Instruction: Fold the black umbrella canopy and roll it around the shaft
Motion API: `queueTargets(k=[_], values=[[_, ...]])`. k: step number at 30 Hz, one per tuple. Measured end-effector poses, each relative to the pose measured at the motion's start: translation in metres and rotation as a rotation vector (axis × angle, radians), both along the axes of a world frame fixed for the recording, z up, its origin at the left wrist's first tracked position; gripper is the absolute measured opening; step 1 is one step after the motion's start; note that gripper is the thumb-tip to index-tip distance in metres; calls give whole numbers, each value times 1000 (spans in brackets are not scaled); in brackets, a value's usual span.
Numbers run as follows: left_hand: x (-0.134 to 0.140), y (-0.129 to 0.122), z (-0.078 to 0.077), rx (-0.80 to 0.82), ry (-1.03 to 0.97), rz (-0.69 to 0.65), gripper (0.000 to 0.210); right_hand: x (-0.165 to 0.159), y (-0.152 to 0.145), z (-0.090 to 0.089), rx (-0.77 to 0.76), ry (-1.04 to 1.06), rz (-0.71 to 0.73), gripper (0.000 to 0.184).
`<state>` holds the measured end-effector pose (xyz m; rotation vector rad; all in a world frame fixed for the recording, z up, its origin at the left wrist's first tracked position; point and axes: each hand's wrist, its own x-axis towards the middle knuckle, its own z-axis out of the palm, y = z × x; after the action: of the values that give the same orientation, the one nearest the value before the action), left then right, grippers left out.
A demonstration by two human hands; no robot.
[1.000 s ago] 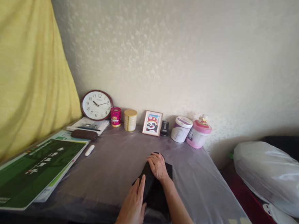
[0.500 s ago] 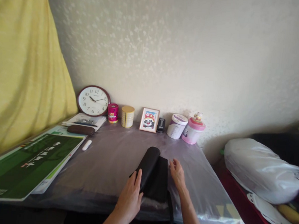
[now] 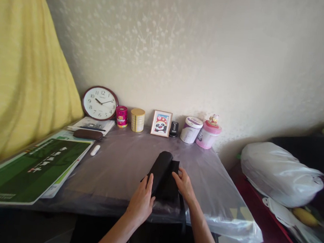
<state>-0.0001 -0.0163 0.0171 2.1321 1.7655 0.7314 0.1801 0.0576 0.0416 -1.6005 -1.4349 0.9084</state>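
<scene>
A black roll-up case (image 3: 161, 169), partly rolled, lies near the table's front edge. Its rolled part is a thick cylinder on the left, and a flat flap (image 3: 168, 186) extends to the right with a thin strap (image 3: 182, 213) hanging over the edge. My left hand (image 3: 142, 198) grips the near left side of the roll, fingers along it and thumb at its near end. The flap's right edge is pinched between the thumb and fingers of my right hand (image 3: 184, 183). Whatever is inside the roll is hidden.
Along the wall stand a clock (image 3: 100, 103), a pink can (image 3: 121, 117), a yellow-lidded can (image 3: 137, 120), a panda picture frame (image 3: 161, 124), a small black device (image 3: 174, 129) and two tubs (image 3: 191, 131). Left lie a green book (image 3: 36, 168), brown case (image 3: 88, 134) and white stick (image 3: 95, 150).
My right hand has moved left from beside the flap and taken hold of its right edge. My left hand stays on the roll. The view has shifted slightly.
</scene>
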Motion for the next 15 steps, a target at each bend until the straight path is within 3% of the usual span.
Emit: queueTargets(k=[8, 15], values=[[-1, 1, 4, -26, 25, -11, 70, -35, 9, 25, -34, 101, 24, 45], [-4, 3, 1, -18, 45, -19, 71, -67, 25, 18, -42, 124, 98, 42]])
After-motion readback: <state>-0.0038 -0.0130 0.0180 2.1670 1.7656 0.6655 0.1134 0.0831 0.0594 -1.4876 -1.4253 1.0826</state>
